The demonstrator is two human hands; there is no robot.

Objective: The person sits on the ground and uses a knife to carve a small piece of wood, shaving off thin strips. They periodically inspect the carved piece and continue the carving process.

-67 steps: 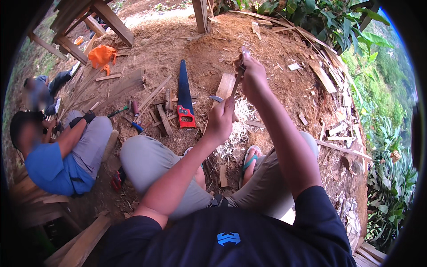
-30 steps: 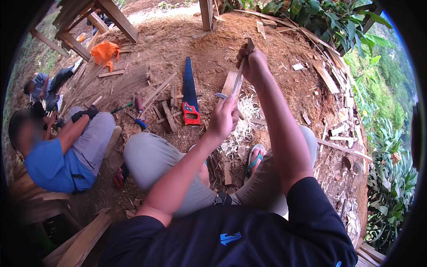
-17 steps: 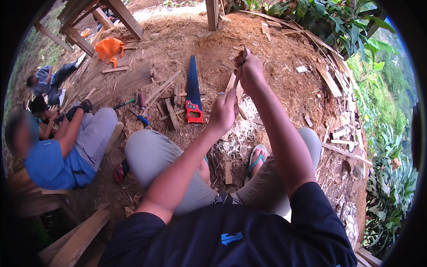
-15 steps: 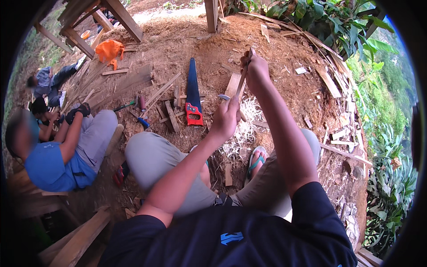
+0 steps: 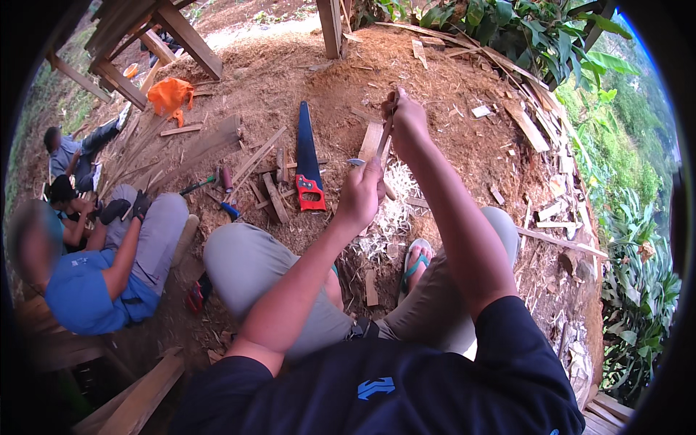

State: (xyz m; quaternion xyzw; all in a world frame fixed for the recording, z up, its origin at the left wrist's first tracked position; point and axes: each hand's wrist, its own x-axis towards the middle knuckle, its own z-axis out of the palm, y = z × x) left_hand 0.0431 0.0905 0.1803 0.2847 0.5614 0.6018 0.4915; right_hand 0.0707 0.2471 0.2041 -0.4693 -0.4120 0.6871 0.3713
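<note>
My left hand (image 5: 360, 194) is closed round the lower part of a slim brown wooden stick (image 5: 384, 140). Farther out, my right hand (image 5: 407, 123) is closed on the stick's upper end, with the stick slanting between both fists. Beside my left knuckles shows a small curved metal blade (image 5: 355, 162). A pale rounded handle end (image 5: 390, 192) pokes out on the other side of that hand; whether blade and handle are one tool in my grip, I cannot tell. Below my hands lie pale wood shavings (image 5: 395, 210). Behind the stick is a flat light board (image 5: 370, 139).
A handsaw (image 5: 309, 163) with a red handle lies left of my hands, near wood offcuts (image 5: 275, 197) and a green-handled tool (image 5: 197, 185). A person in blue (image 5: 101, 290) sits at the left, others beyond. Scrap planks (image 5: 528, 127) line the plants at right.
The view has shifted slightly, so the ground things sit a little lower and left. Both hands keep hold of the stick. The person in blue has brought their gloved hands closer together.
</note>
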